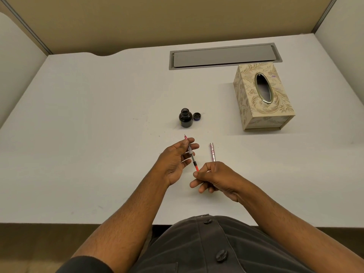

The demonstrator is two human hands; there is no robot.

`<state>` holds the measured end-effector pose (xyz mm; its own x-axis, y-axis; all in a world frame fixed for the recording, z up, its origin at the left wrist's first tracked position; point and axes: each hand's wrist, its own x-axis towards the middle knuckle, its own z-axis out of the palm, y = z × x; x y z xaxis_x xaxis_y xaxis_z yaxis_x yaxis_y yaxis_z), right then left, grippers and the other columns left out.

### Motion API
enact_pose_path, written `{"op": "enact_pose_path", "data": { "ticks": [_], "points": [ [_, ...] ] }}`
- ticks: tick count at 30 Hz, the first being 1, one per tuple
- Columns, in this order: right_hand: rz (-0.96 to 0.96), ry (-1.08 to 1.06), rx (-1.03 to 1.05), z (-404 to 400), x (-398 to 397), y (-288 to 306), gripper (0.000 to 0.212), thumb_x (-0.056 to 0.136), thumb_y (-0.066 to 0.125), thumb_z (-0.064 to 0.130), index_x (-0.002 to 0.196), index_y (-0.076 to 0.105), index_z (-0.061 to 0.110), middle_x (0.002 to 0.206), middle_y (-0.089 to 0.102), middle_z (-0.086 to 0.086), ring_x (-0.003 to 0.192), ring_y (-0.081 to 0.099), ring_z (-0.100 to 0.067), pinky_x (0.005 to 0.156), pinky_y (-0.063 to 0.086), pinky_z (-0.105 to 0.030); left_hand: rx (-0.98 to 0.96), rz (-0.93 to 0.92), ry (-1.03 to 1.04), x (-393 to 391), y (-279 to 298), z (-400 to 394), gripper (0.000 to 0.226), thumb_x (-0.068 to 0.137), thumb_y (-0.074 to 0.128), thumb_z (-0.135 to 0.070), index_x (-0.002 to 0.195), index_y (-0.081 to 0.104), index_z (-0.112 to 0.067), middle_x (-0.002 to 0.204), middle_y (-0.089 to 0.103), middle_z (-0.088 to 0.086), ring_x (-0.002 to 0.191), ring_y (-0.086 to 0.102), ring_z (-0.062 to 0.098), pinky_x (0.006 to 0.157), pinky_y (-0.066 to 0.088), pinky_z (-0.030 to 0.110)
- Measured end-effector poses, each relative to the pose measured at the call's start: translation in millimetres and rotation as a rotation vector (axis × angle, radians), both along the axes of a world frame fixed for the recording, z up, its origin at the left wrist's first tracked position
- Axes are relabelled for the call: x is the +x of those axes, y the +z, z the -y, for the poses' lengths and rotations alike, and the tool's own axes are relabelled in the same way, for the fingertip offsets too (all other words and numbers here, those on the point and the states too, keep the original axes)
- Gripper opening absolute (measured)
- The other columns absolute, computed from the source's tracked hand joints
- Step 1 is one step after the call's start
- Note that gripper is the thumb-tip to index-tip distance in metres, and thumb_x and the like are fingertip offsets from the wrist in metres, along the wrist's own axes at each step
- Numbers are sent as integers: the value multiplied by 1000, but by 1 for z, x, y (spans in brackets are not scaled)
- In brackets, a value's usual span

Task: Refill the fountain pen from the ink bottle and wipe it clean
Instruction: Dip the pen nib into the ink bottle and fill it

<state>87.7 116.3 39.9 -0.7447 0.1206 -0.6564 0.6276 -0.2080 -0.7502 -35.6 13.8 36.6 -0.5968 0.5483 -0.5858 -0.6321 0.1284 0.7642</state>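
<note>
A person seated at a white desk [78,134] holds the inner section of a fountain pen [191,154] between both hands, above the desk's near half. The left hand [175,162] pinches the clear barrel near the nib end, thumb on top and fingertips curled against it from below, the remaining fingers loosely spread. The nib points away from the person, toward the ink bottle [185,120]. The right hand [214,178] closes its thumb and forefinger on the pen's red rear end — apparently the knob of the converter, though the fingers hide most of it — while its other fingers fold under the palm.

The small dark ink bottle stands upright and uncapped just beyond the nib, apart from it. Its black cap [197,116] lies mouth-up on the desk just beside the bottle on the right. A silvery pen casing [212,152] with pink markings lies on the desk just to the right of the held pen, its near end right by the right hand's knuckles; whether it is the cap or the outer barrel cannot be told at this size.

Farther right stands a patterned tissue box [262,99] with an oval metal-rimmed opening — and behind it a grey cable tray cover [224,57] set flush in the desk
</note>
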Motion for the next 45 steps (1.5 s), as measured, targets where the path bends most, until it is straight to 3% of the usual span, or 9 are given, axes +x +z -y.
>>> {"op": "enact_pose_path", "data": {
  "ticks": [5,12,22,29,36,39,45],
  "points": [
    [-1,5,17,2,-1,0,18,91,65,26,86,62,9,91,77,-9,64,68,-16,53,47,-20,-4,0,4,0,0,0,24,100,45,-25,105,68,-19,96,73,-2,101,57,18,92,43,34],
    [0,14,-93,0,2,6,29,101,45,23,111,65,4,95,76,-13,68,69,-21,52,47,-20,-3,4,5,-2,-2,0,23,100,47,-25,103,69,-19,91,75,-4,101,58,19,93,43,35],
    [-9,-6,6,1,3,5,12,94,62,20,89,62,10,95,77,-11,68,69,-19,53,48,-20,10,8,-1,0,1,-1,23,100,46,-25,103,68,-19,89,75,-5,96,59,17,91,43,33],
    [-19,8,-117,0,4,5,27,101,46,23,111,66,6,96,76,-14,73,71,-23,62,52,-26,17,10,-10,1,0,0,23,100,46,-25,104,68,-19,90,75,-5,98,58,17,91,44,33],
    [-36,7,-14,2,5,3,10,94,62,17,93,63,7,93,77,-11,70,70,-20,55,50,-22,32,2,-19,4,1,2,23,100,46,-24,102,68,-18,90,74,-4,91,58,15,82,45,29],
    [-37,-4,13,3,5,1,13,90,66,20,88,63,8,91,77,-9,68,70,-19,56,50,-22,25,-2,-26,5,2,2,24,101,45,-24,102,68,-18,92,74,-3,93,57,16,83,44,30],
    [-24,-1,-114,4,8,3,29,101,47,26,112,66,6,100,76,-11,73,70,-22,61,52,-24,23,6,-18,6,0,4,23,100,46,-24,102,68,-18,90,75,-4,93,57,16,84,43,31]
  ]
}}
